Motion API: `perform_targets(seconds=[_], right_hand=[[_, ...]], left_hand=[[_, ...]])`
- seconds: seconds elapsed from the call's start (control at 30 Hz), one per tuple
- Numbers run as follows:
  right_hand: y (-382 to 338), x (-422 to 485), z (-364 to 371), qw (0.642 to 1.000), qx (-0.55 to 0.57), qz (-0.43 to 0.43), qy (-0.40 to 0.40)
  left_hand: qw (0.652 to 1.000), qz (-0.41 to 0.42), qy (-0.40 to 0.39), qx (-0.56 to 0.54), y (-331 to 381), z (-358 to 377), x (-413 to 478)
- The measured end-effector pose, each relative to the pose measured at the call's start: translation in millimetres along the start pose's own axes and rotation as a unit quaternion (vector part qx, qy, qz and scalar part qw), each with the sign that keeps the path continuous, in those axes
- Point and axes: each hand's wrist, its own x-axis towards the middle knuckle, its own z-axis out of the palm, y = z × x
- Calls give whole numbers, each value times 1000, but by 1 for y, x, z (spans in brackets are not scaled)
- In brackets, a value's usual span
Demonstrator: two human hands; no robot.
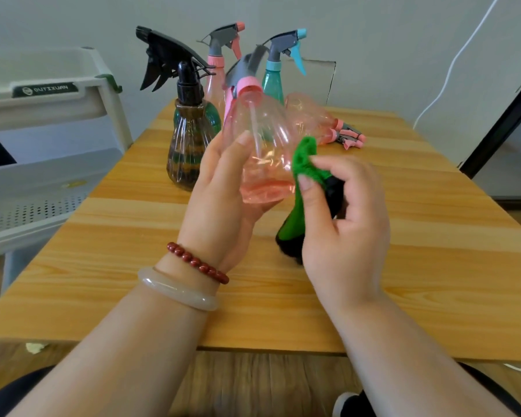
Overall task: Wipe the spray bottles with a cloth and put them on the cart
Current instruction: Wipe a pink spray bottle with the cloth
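"OUTIXUAN" on dark label (45,89), front rim of white cart (73,100)

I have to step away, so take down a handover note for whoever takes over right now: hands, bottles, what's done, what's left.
Left hand holds the pink bottle tilted above the table.
Right hand pinches the green cloth at its side.
Brown bottle, second pink bottle and teal bottle stand farther back; a third pink bottle lies on its side.
Done: no bottle shows on the cart.
Left: finish wiping this one, wipe the rest, load all.
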Motion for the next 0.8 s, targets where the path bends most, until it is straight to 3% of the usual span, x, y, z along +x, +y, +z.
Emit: perform_targets(seconds=[0.07,0.2,0.27,0.43,0.6,0.8], right_hand=[[-1,0,1,998,25,50,10],[-4,3,0,998,6,-47,-32],[-1,5,0,998,8,-54,-42],[1,2,1,997,38,70,-16],[-2,4,-1,999,15,-28,-40],[2,5,-5,998,4,-53,-42]], left_hand=[[1000,-8,2,-3,0,-1,2],[1000,-18,5,4,-2,0,2],[1000,-13,7,5,-2,0,1],[1000,13,23,0,2,1,-2],[998,43,37,40,3,8,-7],[995,65,8,75,3,9,-11]])
